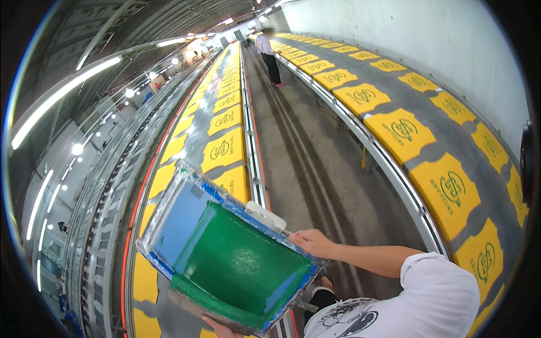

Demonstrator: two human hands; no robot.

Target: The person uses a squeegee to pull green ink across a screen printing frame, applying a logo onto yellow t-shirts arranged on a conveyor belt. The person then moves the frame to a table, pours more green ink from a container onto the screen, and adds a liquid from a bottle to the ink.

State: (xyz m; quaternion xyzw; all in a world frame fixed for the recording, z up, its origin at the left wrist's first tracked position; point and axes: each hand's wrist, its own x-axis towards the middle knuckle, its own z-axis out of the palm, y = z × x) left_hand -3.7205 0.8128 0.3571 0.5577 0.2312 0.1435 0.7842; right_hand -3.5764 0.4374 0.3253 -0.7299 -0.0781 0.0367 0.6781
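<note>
One green-coated framed screen point(242, 259), tilted above the near left worktop point(195, 135), right hand point(313, 243) with grip closed on its right edge, left hand point(222, 328) at its near edge, grip indeterminable, apparently for two-sided support.

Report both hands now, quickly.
Left hand: at the lower edge of the green printing screen, mostly hidden; grip cannot be told.
Right hand: closed, holding the screen's edge.

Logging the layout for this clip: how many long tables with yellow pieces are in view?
2. One table runs left of the aisle, partly hidden behind the screen; the other runs right, along the wall. Others farther off may be hidden.
</note>
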